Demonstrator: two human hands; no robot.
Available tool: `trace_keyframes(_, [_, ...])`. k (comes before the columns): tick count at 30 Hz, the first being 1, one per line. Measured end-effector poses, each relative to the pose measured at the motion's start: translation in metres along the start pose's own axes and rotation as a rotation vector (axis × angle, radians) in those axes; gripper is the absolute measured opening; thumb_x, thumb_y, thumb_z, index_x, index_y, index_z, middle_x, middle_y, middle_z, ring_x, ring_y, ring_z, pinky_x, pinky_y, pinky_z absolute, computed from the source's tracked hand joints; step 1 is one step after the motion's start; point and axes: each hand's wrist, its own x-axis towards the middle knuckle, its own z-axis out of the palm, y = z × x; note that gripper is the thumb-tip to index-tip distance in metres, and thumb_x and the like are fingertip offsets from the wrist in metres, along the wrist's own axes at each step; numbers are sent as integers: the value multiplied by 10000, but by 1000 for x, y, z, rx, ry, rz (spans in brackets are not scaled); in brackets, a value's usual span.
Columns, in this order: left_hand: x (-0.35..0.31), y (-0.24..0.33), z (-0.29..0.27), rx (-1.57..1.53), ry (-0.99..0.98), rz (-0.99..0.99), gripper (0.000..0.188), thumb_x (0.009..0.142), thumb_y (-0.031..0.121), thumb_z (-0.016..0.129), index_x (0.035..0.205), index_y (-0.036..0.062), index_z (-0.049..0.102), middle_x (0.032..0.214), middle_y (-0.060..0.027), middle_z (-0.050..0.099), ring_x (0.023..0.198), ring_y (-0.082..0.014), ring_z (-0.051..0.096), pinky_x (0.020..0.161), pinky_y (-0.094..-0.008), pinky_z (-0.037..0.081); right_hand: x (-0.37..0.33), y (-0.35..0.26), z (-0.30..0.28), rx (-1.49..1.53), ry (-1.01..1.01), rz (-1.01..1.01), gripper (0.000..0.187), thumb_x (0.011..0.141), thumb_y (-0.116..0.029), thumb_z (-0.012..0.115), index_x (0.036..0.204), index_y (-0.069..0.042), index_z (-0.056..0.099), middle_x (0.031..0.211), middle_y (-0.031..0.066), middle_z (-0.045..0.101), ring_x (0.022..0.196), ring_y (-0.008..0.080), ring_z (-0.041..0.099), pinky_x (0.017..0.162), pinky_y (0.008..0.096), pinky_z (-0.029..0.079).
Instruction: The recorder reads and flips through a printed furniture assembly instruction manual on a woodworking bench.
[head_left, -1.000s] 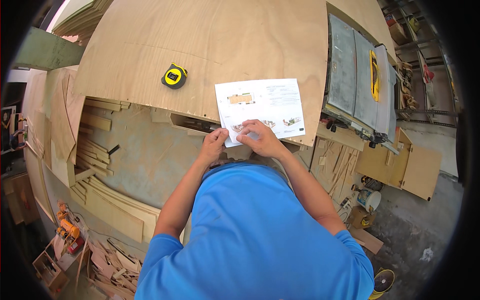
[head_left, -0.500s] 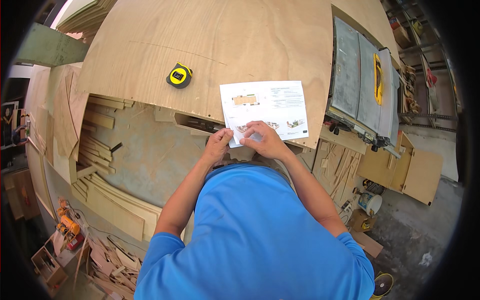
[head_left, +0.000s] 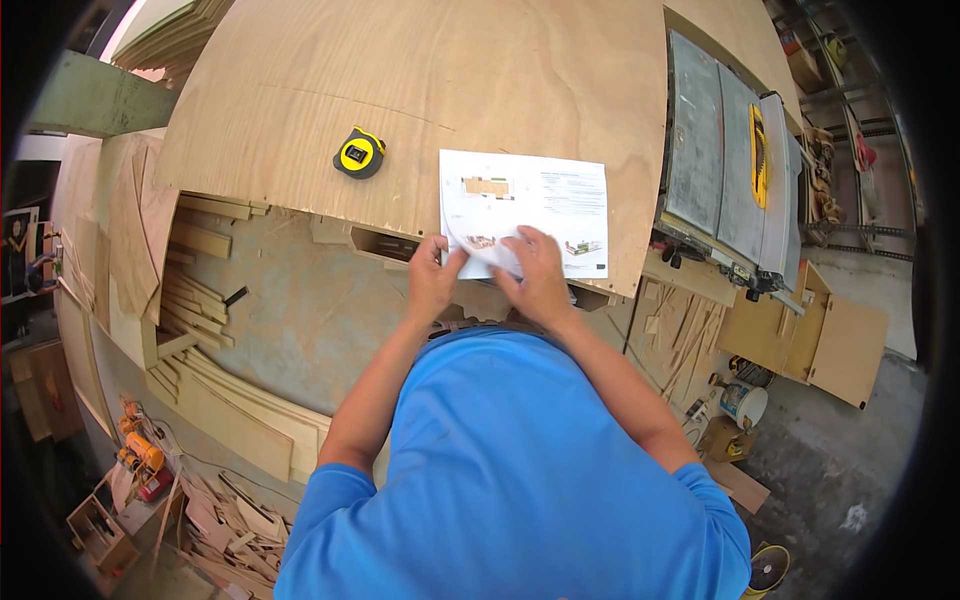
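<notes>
Printed sheets of paper [head_left: 570, 200] with coloured drawings and text lie at the front edge of the plywood table [head_left: 400, 60]. The top sheet's lower left corner curls up between my hands. My left hand [head_left: 434, 278] is closed at that corner, thumb against fingers, pinching the paper's edge. My right hand [head_left: 535, 275] bends round the lifted lower edge of the sheet, with the curled paper between thumb and fingers. To the left of the paper, a black and yellow tape measure [head_left: 359, 153] rests on the plywood, touched by neither hand.
A table saw [head_left: 720, 150] with a yellow blade insert stands right of the table. Wood strips [head_left: 195, 310] and long boards [head_left: 250, 415] lie on the left, with a heap of offcuts [head_left: 235, 530] lower down. An open wooden cabinet [head_left: 800, 340] and a white bucket [head_left: 743, 405] are at right.
The papers have shifted slightly away from me. Both hands have moved a little forward, and the top sheet's lower left part now curls upward.
</notes>
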Motion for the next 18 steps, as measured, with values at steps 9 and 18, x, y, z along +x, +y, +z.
trace_keyframes(9, [75,47,-58,547,-155,185,652,904,106,717,1496,85,443,1102,-206,702,945,-311,696,835,-411,549,0,51,-24,-309,44,-124,573,802,-401,828,1284,-124,689,1421,214,499,1372,418,442,1144,640,294])
trace_keyframes(18, [120,79,-48,892,-364,131,1097,826,384,816,1663,144,148,1281,-239,675,1121,-420,675,894,-501,543,4,39,-10,-279,18,10,820,662,-560,895,1319,-127,664,1485,199,460,1460,422,373,1179,705,196])
